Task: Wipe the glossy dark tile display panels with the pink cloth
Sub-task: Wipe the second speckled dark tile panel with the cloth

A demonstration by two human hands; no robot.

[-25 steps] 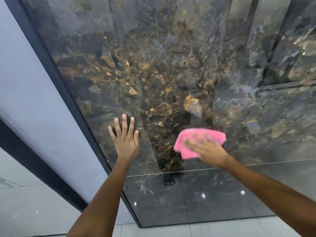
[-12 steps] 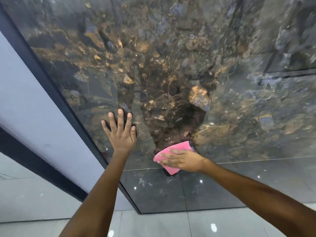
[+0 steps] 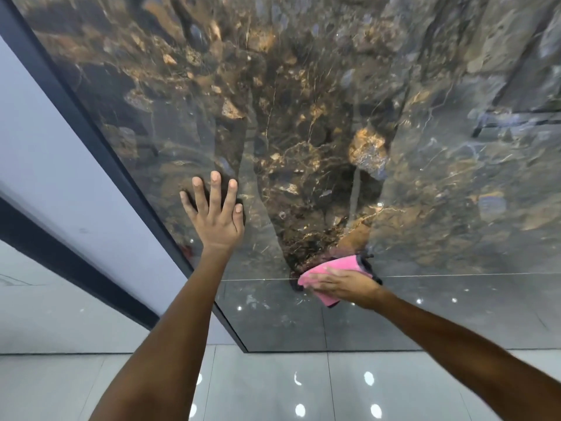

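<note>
right hand (image 3: 343, 285) presses the pink cloth (image 3: 337, 265) flat-fingered against the glossy dark panel (image 3: 303, 117); at its 9 o'clock, left hand (image 3: 217, 217) rests open, fingers spread.

Single head-worn view — wide-angle, close to the panel (image 3: 334, 117), facing forward and down along both arms; floor (image 3: 273, 387) fills the bottom edge.
</note>
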